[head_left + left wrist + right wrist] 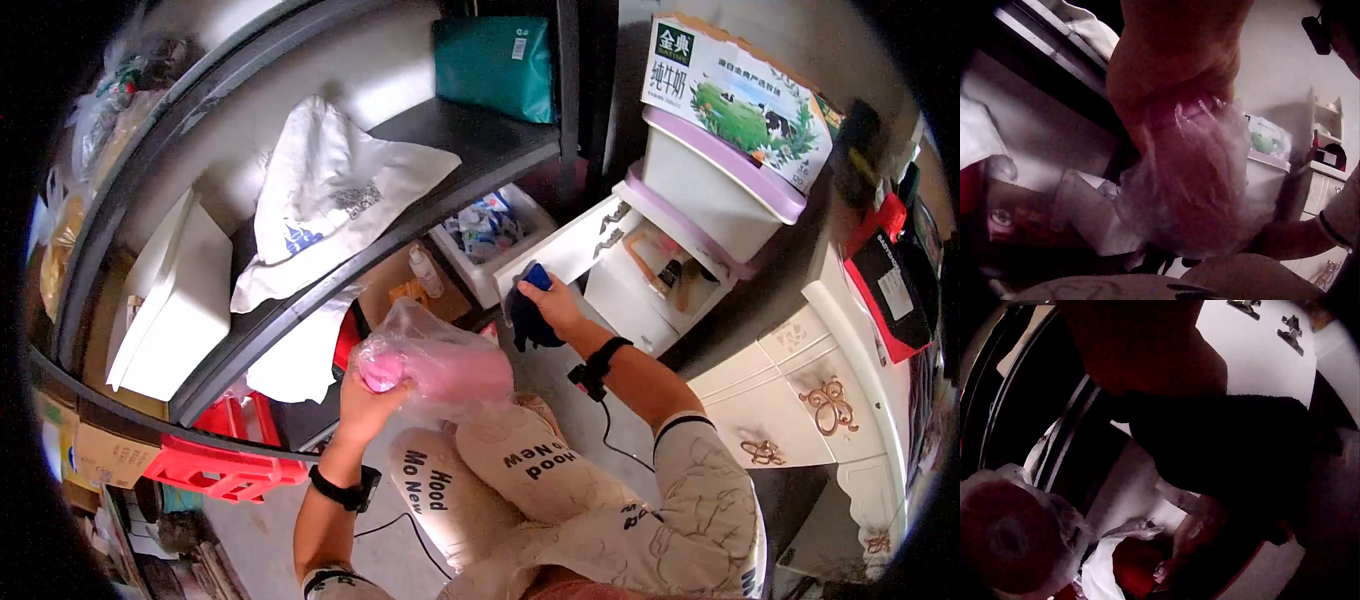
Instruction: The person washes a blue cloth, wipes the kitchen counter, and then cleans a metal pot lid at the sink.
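My left hand [372, 408] grips one end of a pink cylinder [470, 373] wrapped in a clear plastic bag [430, 325], held above my knees. In the left wrist view the loose film spreads below the hand, and the right wrist view shows the cylinder's round end [1009, 540]. My right hand [556, 305] pinches a dark blue, soft-looking bundle [532, 325] by its top, beside the open drawer of a white plastic unit. That bundle hangs down and looks almost black in the right wrist view, where it hides much of what lies behind.
A black shelf [400, 125] bears a white cloth bag [325, 195], a teal package [495, 70] and a white bin [170, 295]. The pulled-out drawer [570, 240] juts toward my right hand. A milk carton [740, 100] tops the unit; a cream cabinet [790, 390] stands right.
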Demonstrator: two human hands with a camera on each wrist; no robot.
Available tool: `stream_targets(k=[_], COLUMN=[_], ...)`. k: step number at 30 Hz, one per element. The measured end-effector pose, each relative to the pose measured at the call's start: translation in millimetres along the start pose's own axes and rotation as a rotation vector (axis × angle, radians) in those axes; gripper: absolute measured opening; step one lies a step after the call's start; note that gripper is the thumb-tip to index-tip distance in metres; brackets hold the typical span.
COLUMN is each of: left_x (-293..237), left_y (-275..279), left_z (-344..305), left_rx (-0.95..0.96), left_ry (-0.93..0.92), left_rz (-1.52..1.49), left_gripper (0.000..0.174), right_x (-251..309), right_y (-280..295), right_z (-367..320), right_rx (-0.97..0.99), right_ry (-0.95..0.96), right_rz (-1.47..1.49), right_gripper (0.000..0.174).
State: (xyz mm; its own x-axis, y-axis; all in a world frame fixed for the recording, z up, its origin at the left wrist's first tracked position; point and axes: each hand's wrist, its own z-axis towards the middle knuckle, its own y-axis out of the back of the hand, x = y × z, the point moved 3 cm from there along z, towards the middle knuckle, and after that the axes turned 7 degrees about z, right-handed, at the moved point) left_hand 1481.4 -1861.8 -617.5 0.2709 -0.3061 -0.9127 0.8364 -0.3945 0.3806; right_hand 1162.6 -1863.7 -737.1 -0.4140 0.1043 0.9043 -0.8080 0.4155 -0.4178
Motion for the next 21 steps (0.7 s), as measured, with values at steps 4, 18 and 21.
stream_targets(k=[4, 18, 21], left_x=[-10.7, -30.5, -31.3], left_y=[1.9, -31.0, -36.0], left_z=[-2.8, 25.2, 29.8], left_rx=[0.003, 0.006, 0.14], left_ry=[-0.012, -0.218, -0.164], left_rz=[0.107, 0.224, 0.305], left_gripper=[0.055, 0.053, 0.053], right_x=[24.2, 261.8, 241.7], right_y=[-12.8, -114.5, -116.3], right_z=[-2.3, 112.0, 105.7], right_rx=[-0.038, -0.008, -0.174], right_ry=[0.119, 0.721, 0.805], right_rz=[-0.028, -0.475, -1.314], right_gripper=[0.033, 0.051, 0.061])
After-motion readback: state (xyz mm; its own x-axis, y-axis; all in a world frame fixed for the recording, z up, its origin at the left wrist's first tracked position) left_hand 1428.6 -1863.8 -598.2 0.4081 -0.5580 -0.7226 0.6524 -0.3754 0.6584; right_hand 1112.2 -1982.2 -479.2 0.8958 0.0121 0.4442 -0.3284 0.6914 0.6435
